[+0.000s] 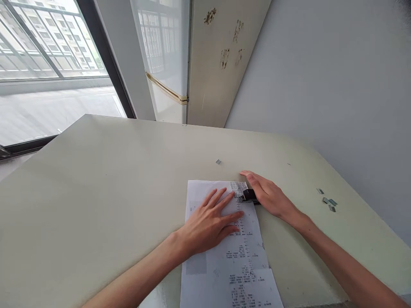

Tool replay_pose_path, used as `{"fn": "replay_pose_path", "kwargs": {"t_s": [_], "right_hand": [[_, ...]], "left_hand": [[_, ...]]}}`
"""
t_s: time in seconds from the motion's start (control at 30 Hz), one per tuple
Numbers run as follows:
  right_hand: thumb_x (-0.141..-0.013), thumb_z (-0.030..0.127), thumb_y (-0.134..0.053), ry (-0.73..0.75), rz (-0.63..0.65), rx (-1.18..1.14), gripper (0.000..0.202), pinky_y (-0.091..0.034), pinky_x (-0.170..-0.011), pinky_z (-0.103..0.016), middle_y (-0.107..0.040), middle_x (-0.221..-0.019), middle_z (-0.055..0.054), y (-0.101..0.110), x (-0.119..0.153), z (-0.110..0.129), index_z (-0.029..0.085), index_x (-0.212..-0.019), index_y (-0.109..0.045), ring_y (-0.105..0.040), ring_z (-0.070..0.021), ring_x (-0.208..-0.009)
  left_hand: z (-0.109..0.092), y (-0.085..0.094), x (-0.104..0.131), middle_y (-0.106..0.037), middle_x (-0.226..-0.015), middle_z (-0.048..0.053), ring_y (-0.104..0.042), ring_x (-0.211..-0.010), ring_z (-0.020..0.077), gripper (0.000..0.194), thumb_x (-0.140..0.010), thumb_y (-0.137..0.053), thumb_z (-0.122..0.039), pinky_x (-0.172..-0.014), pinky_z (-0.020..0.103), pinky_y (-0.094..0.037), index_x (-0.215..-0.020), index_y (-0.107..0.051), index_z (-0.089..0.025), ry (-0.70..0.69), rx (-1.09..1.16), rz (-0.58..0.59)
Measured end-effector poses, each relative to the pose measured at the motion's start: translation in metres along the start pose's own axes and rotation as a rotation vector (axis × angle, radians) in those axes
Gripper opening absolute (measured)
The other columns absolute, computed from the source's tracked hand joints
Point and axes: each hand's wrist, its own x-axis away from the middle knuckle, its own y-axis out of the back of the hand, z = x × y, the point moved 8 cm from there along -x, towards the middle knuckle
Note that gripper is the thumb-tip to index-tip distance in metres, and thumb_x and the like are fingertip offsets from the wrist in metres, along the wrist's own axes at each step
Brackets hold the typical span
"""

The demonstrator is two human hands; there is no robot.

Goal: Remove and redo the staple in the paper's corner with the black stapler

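Around the white printed paper sheet [221,265], the pale cream desk [112,192] extends farthest to the left; its far edge runs beyond the sheet's top, and its right edge slants beside the plain grey wall [337,85]. The sheet's near end passes out of view. The left hand [210,222] lies open on the sheet, fingers spread. The right hand [268,194], fingers extended, rests over the black stapler [248,195], whose nose overlaps the sheet's upper right edge; the rest of the stapler is hidden. Surface: one small grey metallic piece [218,161] lies just beyond the sheet; a loose group of similar small grey pieces [329,203] lies well to its right. Room: beyond the sheet stands a tall cabinet-like unit [218,51] with a glossy white front and marked beige side; farther left is a dark-framed window [48,47].
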Motion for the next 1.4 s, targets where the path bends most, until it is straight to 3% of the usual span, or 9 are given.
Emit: {"fn": "replay_pose_path", "kwargs": {"t_s": [0.6,1.4], "right_hand": [[-0.109,0.051,-0.023,0.002,0.034,0.229,0.056,-0.035,-0.128,-0.048,-0.055,-0.159,0.006,-0.004,0.002,0.006,0.032,-0.145,-0.062,-0.042,-0.0241,-0.154],[-0.109,0.048,-0.021,-0.047,0.052,0.305,0.057,-0.039,-0.125,-0.049,-0.056,-0.158,0.005,-0.005,0.004,0.012,0.03,-0.144,-0.063,-0.045,-0.024,-0.152]], "left_hand": [[-0.003,-0.006,-0.003,-0.036,-0.169,0.012,-0.026,-0.159,0.0357,0.042,-0.109,-0.046,-0.047,-0.128,0.058,-0.028,-0.144,-0.063,-0.03,0.001,-0.023,0.027],[-0.005,-0.008,-0.004,-0.037,-0.169,0.012,-0.027,-0.159,0.0348,0.042,-0.109,-0.049,-0.047,-0.128,0.056,-0.028,-0.144,-0.063,-0.029,0.009,-0.018,0.006]]}}
